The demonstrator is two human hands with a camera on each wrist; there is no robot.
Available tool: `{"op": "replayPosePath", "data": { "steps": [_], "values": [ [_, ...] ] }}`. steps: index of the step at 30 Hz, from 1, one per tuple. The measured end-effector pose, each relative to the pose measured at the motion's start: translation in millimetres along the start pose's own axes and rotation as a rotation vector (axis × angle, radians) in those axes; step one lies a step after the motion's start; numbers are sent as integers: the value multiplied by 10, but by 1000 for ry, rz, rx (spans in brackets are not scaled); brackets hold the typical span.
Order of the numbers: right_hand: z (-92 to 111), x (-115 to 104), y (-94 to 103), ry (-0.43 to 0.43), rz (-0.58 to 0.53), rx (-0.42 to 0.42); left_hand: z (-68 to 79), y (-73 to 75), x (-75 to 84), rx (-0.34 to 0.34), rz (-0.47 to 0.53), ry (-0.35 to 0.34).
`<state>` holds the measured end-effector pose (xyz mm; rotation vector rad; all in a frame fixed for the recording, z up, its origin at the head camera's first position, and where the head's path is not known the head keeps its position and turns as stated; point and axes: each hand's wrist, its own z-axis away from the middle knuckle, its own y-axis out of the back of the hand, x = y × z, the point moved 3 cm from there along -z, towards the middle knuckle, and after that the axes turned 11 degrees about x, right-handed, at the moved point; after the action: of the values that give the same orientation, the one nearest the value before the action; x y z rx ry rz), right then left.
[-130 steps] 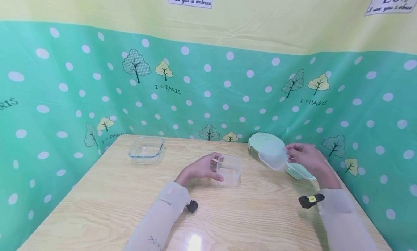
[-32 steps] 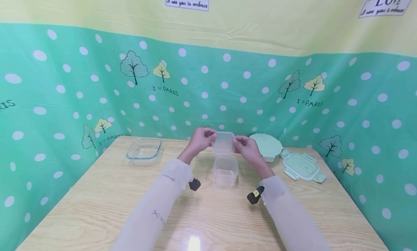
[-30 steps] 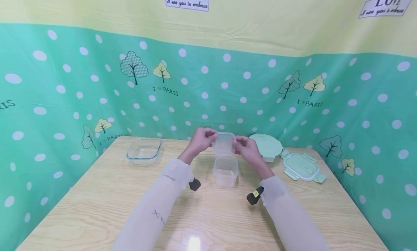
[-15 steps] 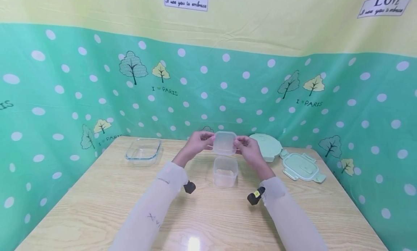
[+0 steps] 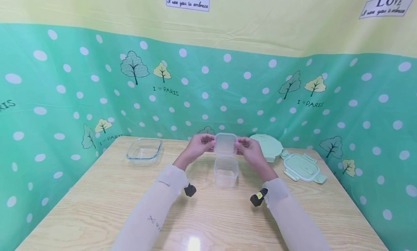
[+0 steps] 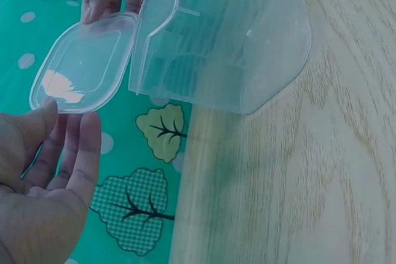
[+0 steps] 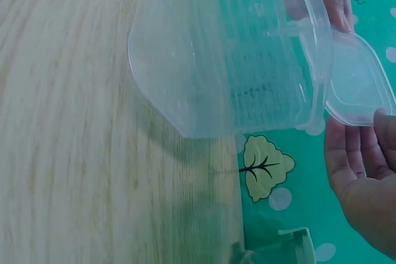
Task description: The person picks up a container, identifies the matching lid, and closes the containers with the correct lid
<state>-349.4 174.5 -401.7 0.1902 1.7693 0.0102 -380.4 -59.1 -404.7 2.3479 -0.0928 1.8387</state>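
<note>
A clear plastic lid (image 5: 225,144), square with rounded corners, is held up by its two sides just above and behind a clear plastic container (image 5: 226,176). My left hand (image 5: 197,146) pinches the lid's left edge between thumb and fingers. On the opposite edge, my right hand (image 5: 251,151) pinches it the same way. In the left wrist view the lid (image 6: 86,63) tilts near the rim of the container (image 6: 229,41), with the left hand (image 6: 49,183) at one side. The right wrist view shows the right hand (image 7: 365,165) on the lid's other side. The container stands upright on the table.
A square glass dish (image 5: 144,153) sits at the table's back left. At the back right, a round container with a pale green lid (image 5: 268,146) stands beside a pale green clip lid (image 5: 302,166). A patterned curtain (image 5: 208,84) hangs behind the wooden table (image 5: 208,218).
Over four seconds ago the left hand held the container and the right hand held the lid at the right. Both hands now hold the lid over the container; lately they shifted only slightly.
</note>
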Motion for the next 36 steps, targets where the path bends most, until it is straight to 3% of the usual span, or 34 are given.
{"op": "replayPosePath", "data": {
  "steps": [10, 22, 31, 36],
  "values": [
    [8, -46, 65, 62, 87, -42, 21, 18, 106, -25, -170, -101],
    [84, -99, 188, 265, 293, -77, 76, 13, 136, -109, -316, -228],
    [172, -116, 218, 382, 343, -134, 205, -9, 114, -125, -320, -288],
    [228, -120, 234, 459, 339, -180, 288, -18, 116, -142, -326, -407]
  ]
}}
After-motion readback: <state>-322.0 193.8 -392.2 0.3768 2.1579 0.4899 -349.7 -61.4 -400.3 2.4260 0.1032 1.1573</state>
